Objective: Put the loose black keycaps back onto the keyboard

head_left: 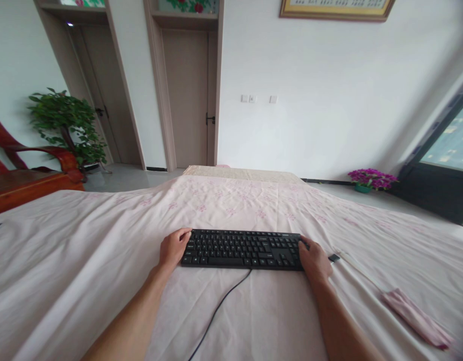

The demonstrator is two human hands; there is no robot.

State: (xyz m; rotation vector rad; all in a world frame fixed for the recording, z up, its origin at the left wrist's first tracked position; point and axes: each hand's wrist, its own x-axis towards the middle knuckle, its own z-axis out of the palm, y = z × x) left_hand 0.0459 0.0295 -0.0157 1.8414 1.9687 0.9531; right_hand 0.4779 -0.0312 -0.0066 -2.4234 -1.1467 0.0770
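Observation:
A black keyboard (242, 249) lies flat on a table covered with a pale pink cloth (103, 260). My left hand (173, 247) grips the keyboard's left end, fingers curled over its edge. My right hand (313, 259) holds the right end in the same way. The keyboard's black cable (219, 306) trails from its near edge toward me. A small black plug or dongle (333, 258) lies on the cloth just right of my right hand.
A folded pink cloth (415, 317) lies at the near right of the table. A red wooden chair (24, 173) and a potted plant (67, 123) stand at the left. Two doors (188, 98) are behind, and purple flowers (371, 179) sit by the window.

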